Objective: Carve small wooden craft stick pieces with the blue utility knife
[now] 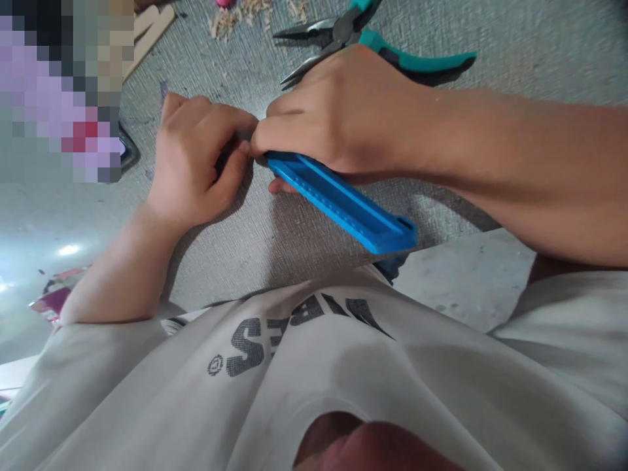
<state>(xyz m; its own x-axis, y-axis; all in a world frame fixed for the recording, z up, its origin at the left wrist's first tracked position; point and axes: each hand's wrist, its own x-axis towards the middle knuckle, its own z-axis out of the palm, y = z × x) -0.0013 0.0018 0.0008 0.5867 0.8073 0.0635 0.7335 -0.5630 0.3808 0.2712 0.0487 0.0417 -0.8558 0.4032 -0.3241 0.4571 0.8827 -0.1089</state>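
Note:
My right hand (333, 121) is closed round the front end of a blue box cutter (343, 206). The cutter's handle slants out below the palm toward my body, and its blade is hidden by the fingers. Just to the left, my left hand (196, 157) is closed, with thumb and forefinger pressed together. Its fingertips meet those of my right hand, and whatever they pinch is hidden. Behind my right hand lie long-nose pliers (343, 29) with teal handles and their jaws spread apart.
Pale wood shavings (240, 16) are scattered at the far edge of the view, near a small pink object (225, 2). Flat wooden craft sticks (150, 39) lie at the far left. The grey textured surface (220, 255) ends close to my shirt. The upper left corner is pixelated.

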